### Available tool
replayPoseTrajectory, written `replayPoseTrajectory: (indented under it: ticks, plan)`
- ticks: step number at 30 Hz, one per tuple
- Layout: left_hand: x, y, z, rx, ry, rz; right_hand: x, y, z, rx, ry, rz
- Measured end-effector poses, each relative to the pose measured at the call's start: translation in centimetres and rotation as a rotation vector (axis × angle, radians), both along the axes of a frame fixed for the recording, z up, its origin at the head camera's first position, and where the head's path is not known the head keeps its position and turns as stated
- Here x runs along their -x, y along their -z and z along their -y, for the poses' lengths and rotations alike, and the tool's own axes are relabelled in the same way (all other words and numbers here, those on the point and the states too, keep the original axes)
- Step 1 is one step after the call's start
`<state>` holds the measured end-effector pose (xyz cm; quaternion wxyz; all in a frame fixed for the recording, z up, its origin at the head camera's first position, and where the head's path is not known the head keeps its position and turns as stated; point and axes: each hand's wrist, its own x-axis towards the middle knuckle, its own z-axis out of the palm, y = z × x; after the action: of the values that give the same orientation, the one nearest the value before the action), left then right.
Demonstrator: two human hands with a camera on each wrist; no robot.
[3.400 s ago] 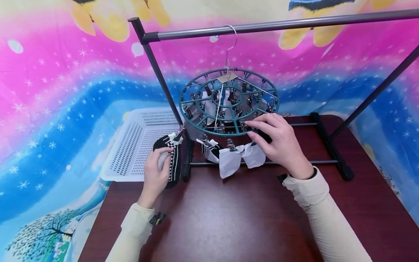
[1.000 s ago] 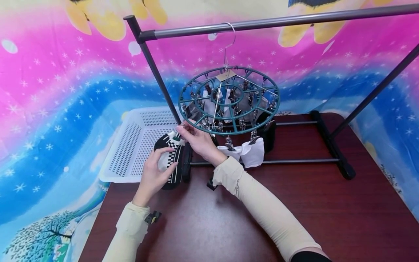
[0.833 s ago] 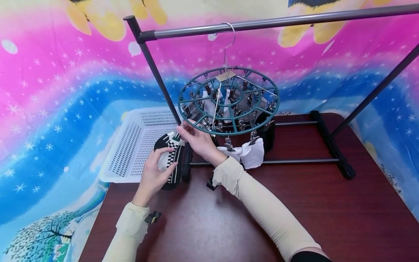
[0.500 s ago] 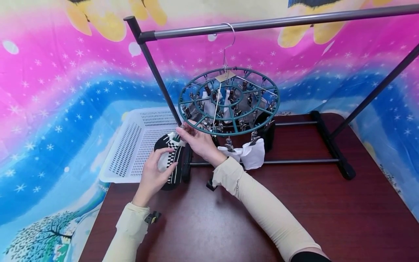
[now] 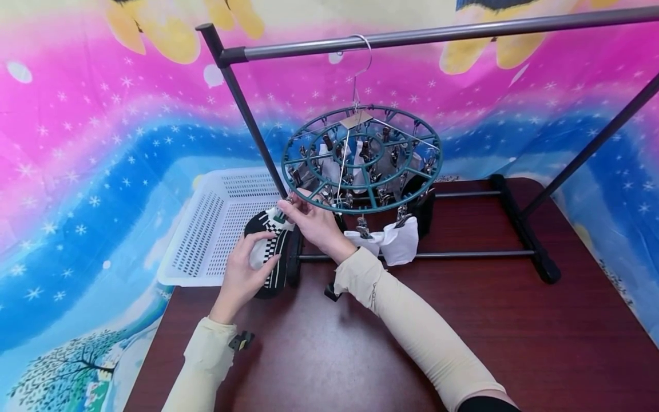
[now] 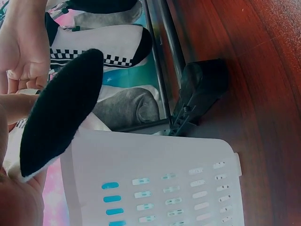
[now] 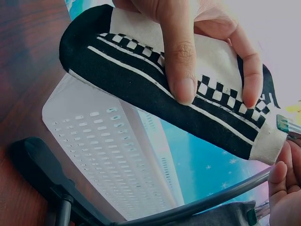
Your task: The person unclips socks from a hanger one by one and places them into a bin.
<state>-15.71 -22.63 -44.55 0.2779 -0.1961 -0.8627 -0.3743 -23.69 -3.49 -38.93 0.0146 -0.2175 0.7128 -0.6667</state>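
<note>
A black-and-white checkered sock [image 5: 275, 257] hangs at the left front of a round green clip hanger [image 5: 360, 186]. My left hand [image 5: 247, 277] holds this sock by its middle, thumb and index finger spread over its near face in the right wrist view. Its black toe [image 6: 63, 113] juts past the hand in the left wrist view. At the cuff sits a metal clip [image 7: 283, 123] with a green tip. My right hand [image 5: 316, 223] pinches that clip, its fingers partly behind the hanger's rim. Several white, grey and black socks hang from other clips, among them a white sock [image 5: 401, 240].
A dark metal rack [image 5: 412, 39] carries the hanger by its hook. Behind the left hand stands a white perforated basket [image 5: 193, 246], close by the rack's foot [image 6: 200, 87]. All stand on a reddish-brown table [image 5: 463, 320] before a colourful printed backdrop.
Since the oldest frame, my right hand has moved left from the hanger's right front to the clip at the checkered sock. My left thumb and index finger have spread apart. Lately both hands stay still.
</note>
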Motion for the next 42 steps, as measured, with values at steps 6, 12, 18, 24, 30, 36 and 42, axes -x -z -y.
replayPoseTrajectory:
  ticks: [6,12,18,24,30,36,42]
  plan:
    - [-0.2,-0.2,0.0,0.005,-0.016,0.017,0.1,0.0,0.1,0.011,-0.016,0.002]
    - [0.0,-0.2,-0.1,0.006,-0.015,0.039,0.1,0.1,0.0,0.039,-0.019,0.042]
    - [0.0,-0.2,-0.1,0.003,-0.011,0.055,0.2,0.1,-0.2,0.019,-0.013,0.036]
    - [-0.3,-0.4,0.1,0.020,-0.012,0.072,0.2,0.0,-0.4,0.018,-0.016,0.019]
    - [-0.7,-0.6,0.3,0.014,-0.027,0.122,0.2,0.1,-0.7,-0.018,-0.005,-0.004]
    - [-1.1,-0.9,0.7,0.026,-0.067,0.178,0.2,0.3,-0.8,-0.025,0.005,-0.011]
    - [-0.7,-1.3,1.2,0.039,-0.075,0.165,0.1,0.4,-0.7,-0.016,0.001,-0.022]
